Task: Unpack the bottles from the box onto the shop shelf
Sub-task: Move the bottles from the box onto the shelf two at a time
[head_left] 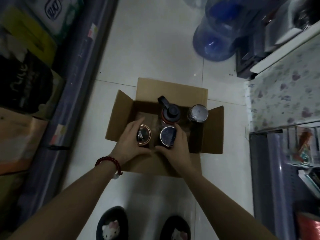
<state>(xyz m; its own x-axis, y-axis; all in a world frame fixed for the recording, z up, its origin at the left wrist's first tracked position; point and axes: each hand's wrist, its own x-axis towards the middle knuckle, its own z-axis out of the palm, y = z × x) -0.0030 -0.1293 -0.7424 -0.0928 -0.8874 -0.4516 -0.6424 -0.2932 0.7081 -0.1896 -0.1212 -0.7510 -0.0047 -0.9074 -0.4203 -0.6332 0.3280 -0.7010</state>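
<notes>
Cardboard box flaps spread wide; my left hand and right hand each grip a bottle, floor open beyond.

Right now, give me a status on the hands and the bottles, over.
Left hand grips the copper-lidded bottle; right hand grips the dark-lidded bottle. Four bottles in the box, none shelved. Flaps open, nothing in the way.
</notes>
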